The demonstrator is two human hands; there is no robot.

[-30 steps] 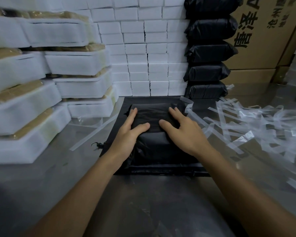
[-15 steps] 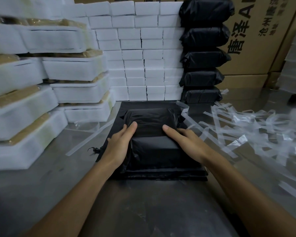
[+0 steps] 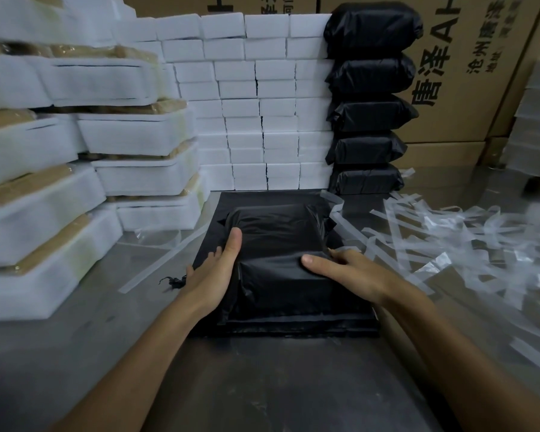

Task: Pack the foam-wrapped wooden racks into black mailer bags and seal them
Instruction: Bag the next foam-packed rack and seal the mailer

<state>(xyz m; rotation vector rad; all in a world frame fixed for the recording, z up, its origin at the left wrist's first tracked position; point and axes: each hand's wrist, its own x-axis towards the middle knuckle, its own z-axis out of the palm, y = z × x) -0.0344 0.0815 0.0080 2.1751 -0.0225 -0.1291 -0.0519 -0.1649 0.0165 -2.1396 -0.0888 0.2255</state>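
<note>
A packed black mailer bag (image 3: pixel 281 244) lies on a pile of flat black bags (image 3: pixel 293 328) in the middle of the table. My left hand (image 3: pixel 214 272) grips its left side, thumb on top and fingers down the side. On the right side my right hand (image 3: pixel 346 271) grips the bag, with its thumb lying across the top and its fingers on the edge. Foam-wrapped wooden racks (image 3: pixel 138 132) are stacked at the left. Sealed black parcels (image 3: pixel 370 113) stand in a column at the back right.
A wall of white foam blocks (image 3: pixel 256 104) runs across the back. Cardboard boxes (image 3: pixel 468 73) stand behind the parcels. Several clear peel-off strips (image 3: pixel 449 244) litter the table's right side. A loose strip (image 3: pixel 156 266) lies left of the bags.
Both hands have slid from the top of the packed bag outward to its sides. The camera view has tilted up a little.
</note>
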